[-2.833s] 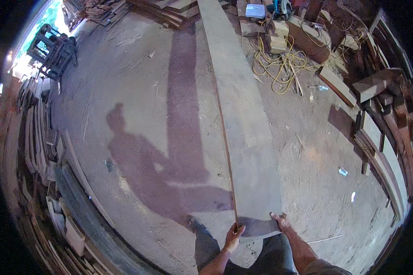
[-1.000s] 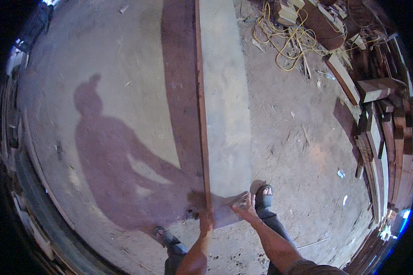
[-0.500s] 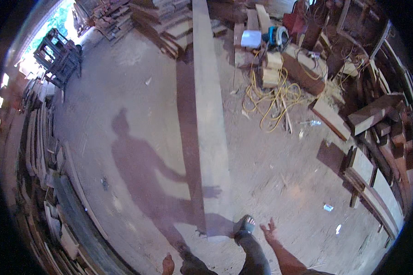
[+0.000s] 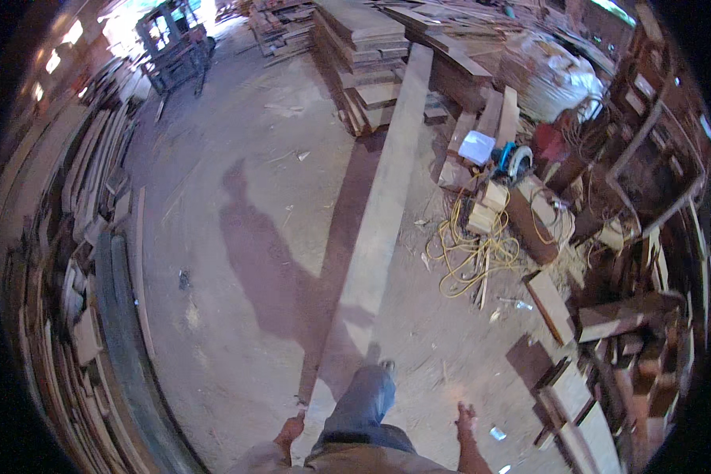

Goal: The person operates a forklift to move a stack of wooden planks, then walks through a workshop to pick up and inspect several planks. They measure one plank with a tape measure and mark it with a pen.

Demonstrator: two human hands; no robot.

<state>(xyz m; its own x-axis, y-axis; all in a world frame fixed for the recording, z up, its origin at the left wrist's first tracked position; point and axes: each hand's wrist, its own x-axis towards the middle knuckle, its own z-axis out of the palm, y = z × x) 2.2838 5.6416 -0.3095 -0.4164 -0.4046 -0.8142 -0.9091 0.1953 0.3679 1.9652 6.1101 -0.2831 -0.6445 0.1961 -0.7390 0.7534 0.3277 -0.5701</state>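
Observation:
A long, wide, pale wooden plank (image 4: 387,197) runs away from me, its far end at a stack of boards (image 4: 371,55) and its near end by my legs. My left hand (image 4: 291,428) is at the near left corner of the plank, fingers closed. Whether it touches the wood, or what small thing it may hold, I cannot make out. Over the floor on my right, my right hand (image 4: 466,420) hangs with its fingers apart and holds nothing. My bent knee (image 4: 367,395) hides part of the plank's near end.
Stacked boards (image 4: 118,316) line the left side. A forklift (image 4: 170,47) stands far left. To the right lie a tangled yellow cord (image 4: 458,257), a blue circular saw (image 4: 513,160) on timber, a loose board (image 4: 551,306) and more cut wood (image 4: 577,403).
The view has lifted and shifted, showing more of the far stacks. My left hand has come up to the plank's near corner. My right hand stays out to the side.

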